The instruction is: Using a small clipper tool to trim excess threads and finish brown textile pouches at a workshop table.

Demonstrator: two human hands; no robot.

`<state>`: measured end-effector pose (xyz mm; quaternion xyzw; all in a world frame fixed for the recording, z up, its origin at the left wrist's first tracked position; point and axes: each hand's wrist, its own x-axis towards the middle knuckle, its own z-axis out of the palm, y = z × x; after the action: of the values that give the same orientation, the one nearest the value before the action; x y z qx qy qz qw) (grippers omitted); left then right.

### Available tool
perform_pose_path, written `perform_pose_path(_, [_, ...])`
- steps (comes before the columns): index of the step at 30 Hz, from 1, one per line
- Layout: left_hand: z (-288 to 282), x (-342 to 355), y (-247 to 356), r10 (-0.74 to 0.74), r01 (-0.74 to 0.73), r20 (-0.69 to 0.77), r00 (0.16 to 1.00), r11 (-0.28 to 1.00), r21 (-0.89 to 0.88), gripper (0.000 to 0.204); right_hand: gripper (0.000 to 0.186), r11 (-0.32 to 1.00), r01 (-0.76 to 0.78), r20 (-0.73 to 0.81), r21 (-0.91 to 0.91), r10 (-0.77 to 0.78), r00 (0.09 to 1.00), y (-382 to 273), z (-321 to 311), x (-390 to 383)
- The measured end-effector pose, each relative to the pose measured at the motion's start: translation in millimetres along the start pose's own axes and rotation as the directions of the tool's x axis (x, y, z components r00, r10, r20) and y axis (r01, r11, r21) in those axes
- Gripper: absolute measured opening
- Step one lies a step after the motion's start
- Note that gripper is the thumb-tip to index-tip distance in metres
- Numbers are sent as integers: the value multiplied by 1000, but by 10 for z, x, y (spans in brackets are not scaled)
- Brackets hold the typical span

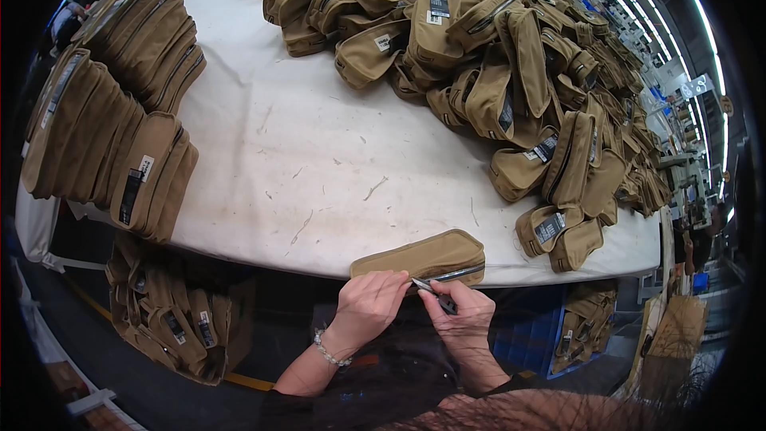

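A tan fabric zip pouch (423, 254) lies at the table's near edge, its zipper side facing me. My left hand (372, 303) is closed on the pouch's near edge, fingertips pinching close to the zipper. In my right hand (465, 313) are small thread snips (431, 288) with a dark handle; their silver tip points left, toward my left fingertips. That tip is right at the pouch's near side. Whether it touches the cloth or a thread, I cannot tell.
A big heap of similar tan pouches (471, 56) covers the table's far and right side. Neat stacks of pouches (88, 124) stand at the left. Below the table are a carton of pouches (171, 319) at left and a blue crate (523, 339) at right. Thread scraps (375, 187) dot the white cloth.
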<state>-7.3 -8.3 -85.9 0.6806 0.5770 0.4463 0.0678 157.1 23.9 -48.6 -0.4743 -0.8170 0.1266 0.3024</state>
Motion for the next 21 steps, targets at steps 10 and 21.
perform_pose_path(10, [7,-3,1,15,-15,1,1000,1000,2,15,18,1000,3,0,16,-3,1000,11,19,2])
perform_pose_path(21, [33,-5,-29,51,-51,-10,999,999,12,16,19,1000,-27,-5,-1,27,1000,53,67,-20])
